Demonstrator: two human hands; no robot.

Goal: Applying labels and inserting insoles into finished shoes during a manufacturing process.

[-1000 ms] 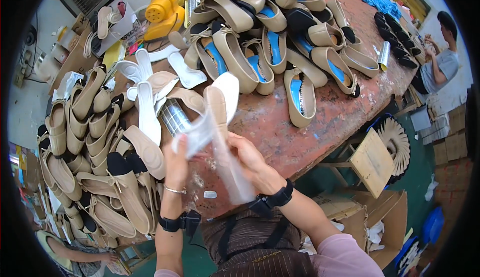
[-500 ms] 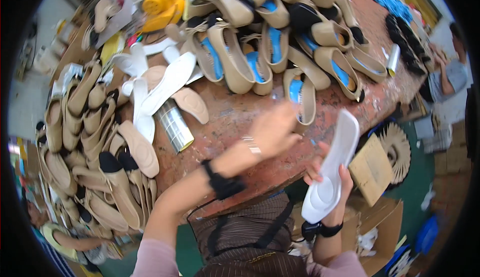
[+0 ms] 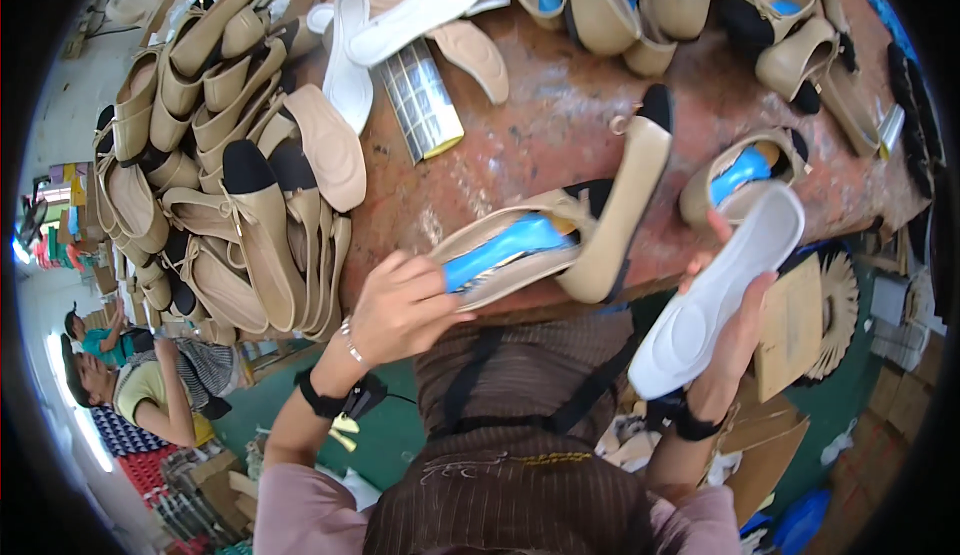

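- While the left hand wraps its fingers around the heel end of a beige flat shoe with a blue inner lining, that shoe sticks out over the near edge of the worn reddish-brown work table.
- A second beige shoe with a black toe cap lies across the first shoe and touches it, with its black tip pointing away from the person.
- The right hand is closed around a long white foam insole, with the thumb on one edge and the fingers behind it.
- The white insole is tilted up, and it hangs in the air just off the table's near edge, to the right of the two shoes.
- Another beige shoe with a blue lining sits on the table just above the right hand.
- A big heap of beige flat shoes with black toes covers the left end of the table.
- Some loose white insoles and tan ones lie at the far side, beside a shiny silver can with a yellow rim lying flat.
- More beige shoes crowd the far right part of the table.
- Two other people sit low down at the far left.
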